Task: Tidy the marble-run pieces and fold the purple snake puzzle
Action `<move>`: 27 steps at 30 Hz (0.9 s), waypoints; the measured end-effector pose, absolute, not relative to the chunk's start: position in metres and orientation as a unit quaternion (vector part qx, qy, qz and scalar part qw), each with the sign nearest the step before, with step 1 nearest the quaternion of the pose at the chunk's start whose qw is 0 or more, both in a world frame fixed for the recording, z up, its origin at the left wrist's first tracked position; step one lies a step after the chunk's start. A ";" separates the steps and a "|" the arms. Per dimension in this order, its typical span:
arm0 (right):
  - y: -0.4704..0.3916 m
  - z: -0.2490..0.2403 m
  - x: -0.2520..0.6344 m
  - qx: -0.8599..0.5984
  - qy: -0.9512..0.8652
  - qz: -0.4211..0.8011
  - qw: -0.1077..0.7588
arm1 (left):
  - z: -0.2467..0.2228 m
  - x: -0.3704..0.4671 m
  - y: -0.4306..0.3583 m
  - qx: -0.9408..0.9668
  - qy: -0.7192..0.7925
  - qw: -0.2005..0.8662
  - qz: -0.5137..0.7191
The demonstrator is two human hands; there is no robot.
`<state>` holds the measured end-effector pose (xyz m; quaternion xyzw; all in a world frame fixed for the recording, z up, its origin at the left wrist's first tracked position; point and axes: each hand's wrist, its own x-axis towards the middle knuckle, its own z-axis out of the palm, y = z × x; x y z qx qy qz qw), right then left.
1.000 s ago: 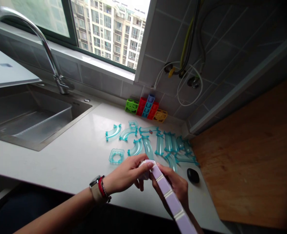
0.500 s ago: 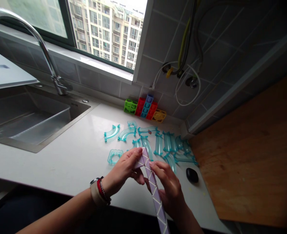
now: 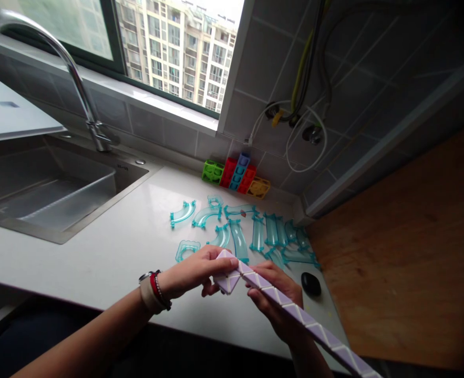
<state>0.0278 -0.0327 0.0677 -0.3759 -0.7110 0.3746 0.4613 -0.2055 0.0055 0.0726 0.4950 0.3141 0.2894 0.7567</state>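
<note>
A long purple-and-white snake puzzle stretches from the middle of the view down to the lower right edge. Its far end is folded into a small block, which my left hand grips with the thumb on top. My right hand is closed around the straight part just beyond the fold, fingers on either side of it. Both hands are above the front part of the white counter. Behind them lie several clear teal track pieces, straight and curved, and a square teal piece with a round hole.
Colourful plastic blocks stand against the tiled wall. A black mouse-like object lies by the wooden board at right. On the left are a steel sink, a tap and a pale panel. Cables hang above.
The snake puzzle's folded end has turned, and its long part has swung from pointing down to pointing lower right. My right hand has shifted slightly right and down along with it.
</note>
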 end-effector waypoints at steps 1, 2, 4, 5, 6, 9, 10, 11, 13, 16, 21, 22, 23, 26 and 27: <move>-0.033 0.068 0.028 -0.376 -0.706 0.386 0.460 | 0.072 -0.205 0.005 0.496 0.304 0.763 0.282; -0.034 0.068 0.029 -0.378 -0.700 0.397 0.458 | 0.072 -0.205 0.005 0.496 0.293 0.770 0.273; -0.034 0.068 0.031 -0.373 -0.696 0.418 0.449 | 0.070 -0.206 0.005 0.494 0.269 0.790 0.244; -0.034 0.068 0.033 -0.366 -0.699 0.428 0.440 | 0.070 -0.207 0.006 0.495 0.258 0.799 0.223; -0.033 0.068 0.035 -0.358 -0.705 0.439 0.427 | 0.069 -0.209 0.006 0.499 0.248 0.806 0.199; -0.031 0.064 0.040 -0.336 -0.687 0.505 0.399 | 0.070 -0.212 0.006 0.527 0.246 0.799 0.154; -0.030 0.060 0.040 -0.333 -0.656 0.540 0.408 | 0.071 -0.212 0.006 0.542 0.257 0.784 0.160; -0.030 0.056 0.039 -0.332 -0.615 0.575 0.426 | 0.074 -0.212 0.004 0.560 0.270 0.764 0.172; -0.031 0.048 0.036 -0.341 -0.540 0.617 0.459 | 0.078 -0.210 0.001 0.600 0.296 0.716 0.199; -0.033 0.044 0.032 -0.377 -0.508 0.621 0.462 | 0.083 -0.204 -0.005 0.639 0.322 0.665 0.215; -0.034 0.055 0.036 -0.406 -0.534 0.593 0.446 | 0.082 -0.195 -0.011 0.619 0.341 0.676 0.210; -0.033 0.057 0.038 -0.408 -0.540 0.585 0.446 | 0.081 -0.194 -0.011 0.614 0.340 0.680 0.212; -0.032 0.058 0.040 -0.410 -0.547 0.578 0.446 | 0.080 -0.192 -0.012 0.610 0.339 0.682 0.219; -0.029 0.061 0.042 -0.413 -0.581 0.549 0.436 | 0.075 -0.188 -0.012 0.599 0.351 0.678 0.242; -0.027 0.062 0.042 -0.420 -0.605 0.524 0.427 | 0.073 -0.187 -0.012 0.592 0.357 0.680 0.247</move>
